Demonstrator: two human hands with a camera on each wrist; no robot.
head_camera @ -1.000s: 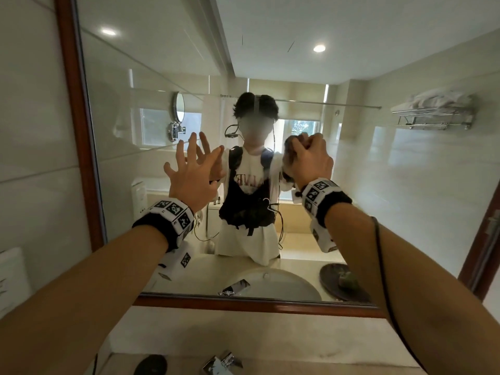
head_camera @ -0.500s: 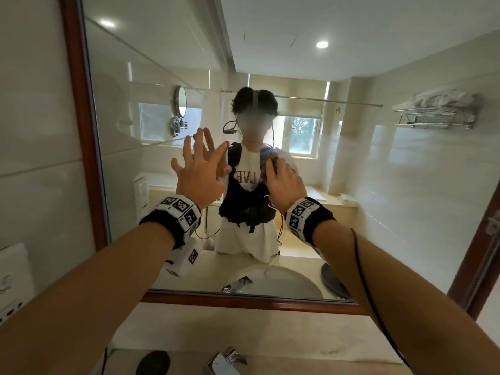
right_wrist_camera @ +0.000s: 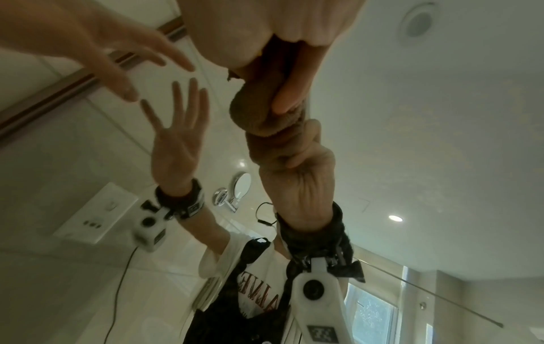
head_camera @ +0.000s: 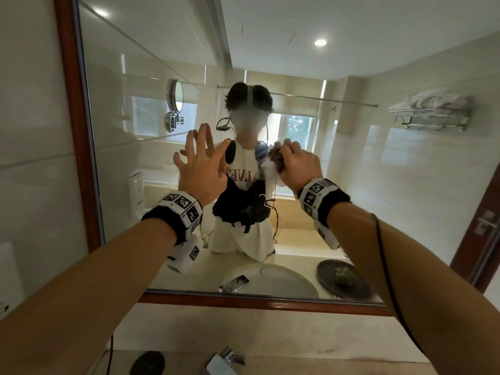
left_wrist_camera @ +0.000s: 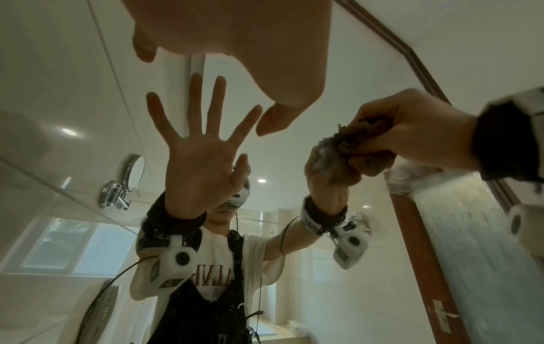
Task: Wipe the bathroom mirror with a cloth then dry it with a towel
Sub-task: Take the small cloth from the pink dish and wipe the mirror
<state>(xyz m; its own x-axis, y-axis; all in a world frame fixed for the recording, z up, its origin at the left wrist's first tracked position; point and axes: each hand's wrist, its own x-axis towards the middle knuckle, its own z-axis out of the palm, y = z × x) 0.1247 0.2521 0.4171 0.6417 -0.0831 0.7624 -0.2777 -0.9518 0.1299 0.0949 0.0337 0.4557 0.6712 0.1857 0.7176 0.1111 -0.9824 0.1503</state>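
Note:
The wood-framed mirror (head_camera: 378, 190) fills the head view. My right hand (head_camera: 296, 166) grips a bunched brown cloth (head_camera: 276, 157) and holds it against the glass at chest height of my reflection. The left wrist view shows the cloth (left_wrist_camera: 365, 139) wadded in that hand (left_wrist_camera: 418, 125); in the right wrist view the cloth (right_wrist_camera: 256, 109) meets its own reflection. My left hand (head_camera: 201, 169) is open, fingers spread, close to the glass left of the cloth; contact is unclear. White towels (head_camera: 433, 100) on a wall rack appear in the reflection.
Below the mirror lies the pale counter (head_camera: 189, 334) with a chrome faucet (head_camera: 221, 361) and a black round disc (head_camera: 147, 362). The reflection shows a dark plate (head_camera: 343, 278) beside the sink. A door (head_camera: 484, 226) stands at right, tiled wall at left.
My right hand slid the cloth left and down across the glass, then back up to the right. My left hand stayed spread in nearly the same place.

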